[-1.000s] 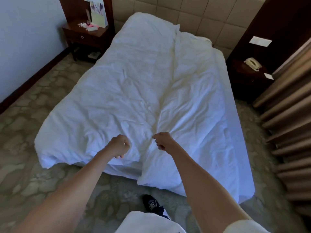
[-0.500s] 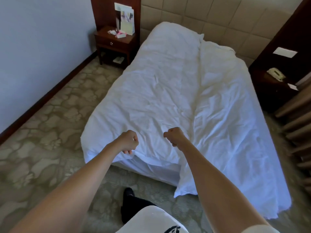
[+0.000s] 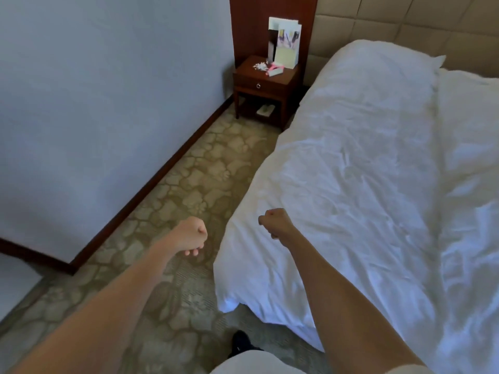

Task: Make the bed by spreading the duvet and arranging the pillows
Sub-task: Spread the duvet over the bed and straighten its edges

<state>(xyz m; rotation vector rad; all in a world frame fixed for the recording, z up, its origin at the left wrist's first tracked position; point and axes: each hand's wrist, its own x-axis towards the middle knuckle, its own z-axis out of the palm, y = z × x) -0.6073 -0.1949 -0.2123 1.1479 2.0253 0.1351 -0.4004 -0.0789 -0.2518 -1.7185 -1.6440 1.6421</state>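
The view has been swung left since a second ago: the duvet [image 3: 364, 198], then centred, now fills the right, spread over the bed with its near left corner hanging toward the carpet [image 3: 175, 201]. Both fists are clenched but empty; the left hand [image 3: 192, 236] is held over the carpet, clear of the fabric once gripped, and the right hand [image 3: 275, 222] above the duvet's near left edge. A move toward the left side is suggested; a pillow-like mound [image 3: 378, 66] lies far, by the nightstand [image 3: 266, 87].

Dark wooden nightstand [image 3: 266, 89] with one ring-pull drawer against a dark wood panel [image 3: 249, 28], upright cards [image 3: 284, 41] and small pink-white items [image 3: 274, 70] on top; padded beige headboard [image 3: 405, 25], pale wall [image 3: 108, 90], dark baseboard [image 3: 162, 182], patterned carpet [image 3: 194, 190].
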